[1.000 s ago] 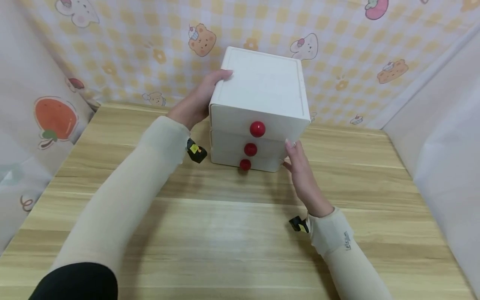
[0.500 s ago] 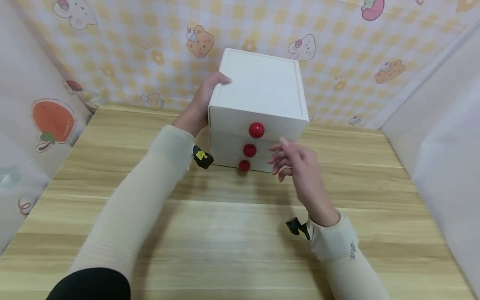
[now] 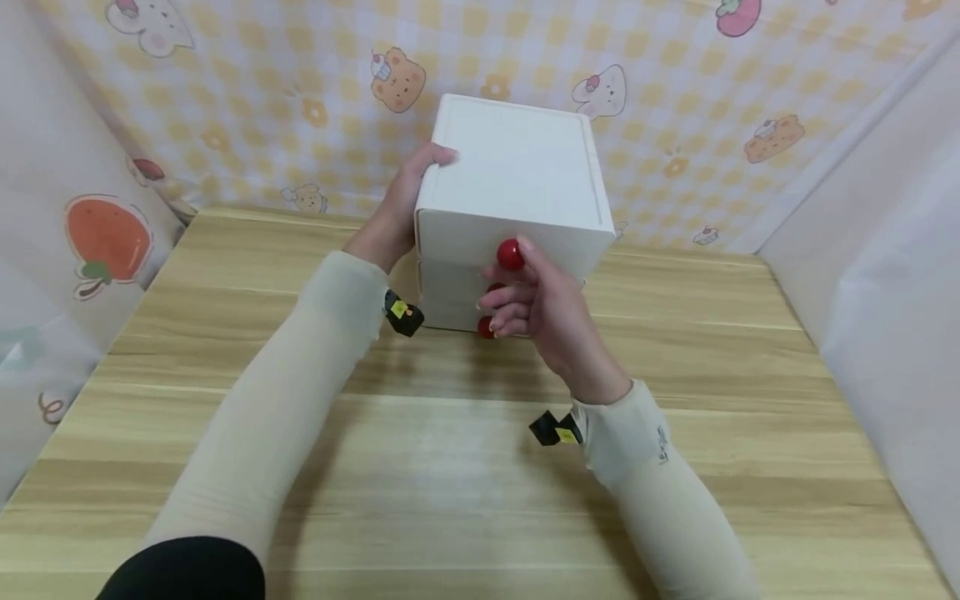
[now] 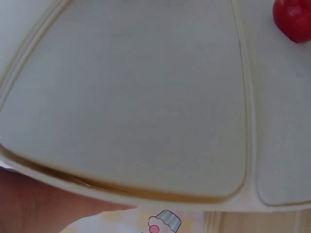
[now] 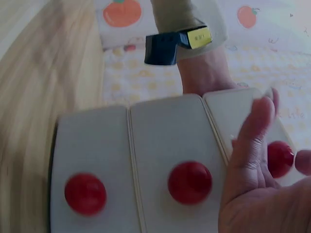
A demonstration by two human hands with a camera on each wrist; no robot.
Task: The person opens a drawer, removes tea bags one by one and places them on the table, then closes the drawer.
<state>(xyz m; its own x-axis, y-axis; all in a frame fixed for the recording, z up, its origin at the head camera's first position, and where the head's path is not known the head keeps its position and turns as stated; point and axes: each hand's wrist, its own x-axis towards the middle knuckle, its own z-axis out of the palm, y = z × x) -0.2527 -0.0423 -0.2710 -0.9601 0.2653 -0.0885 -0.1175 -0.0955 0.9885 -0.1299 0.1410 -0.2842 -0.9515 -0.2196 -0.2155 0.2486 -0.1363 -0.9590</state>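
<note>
A white box of three stacked drawers (image 3: 517,167) stands at the back of the table. Each drawer front bears a round red knob; the top knob (image 3: 510,255) is at my right hand. My left hand (image 3: 399,202) grips the box's left side, thumb over the top edge, its other fingers hidden. In the left wrist view, part of that hand (image 4: 43,206) shows along the box edge. My right hand (image 3: 551,312) surrounds the top knob loosely, thumb on one side and fingers on the other. The right wrist view shows a narrow gap between thumb (image 5: 303,162) and knob.
The box rests on a light wood-grain table (image 3: 450,492). Close behind hangs a yellow checked cloth (image 3: 300,75) with cartoon prints. White cloth walls stand at left (image 3: 60,333) and right (image 3: 885,250). Both wrists carry small black devices.
My right hand left the box's right side and moved leftward to the top knob. The left hand keeps its hold. All drawers stay closed.
</note>
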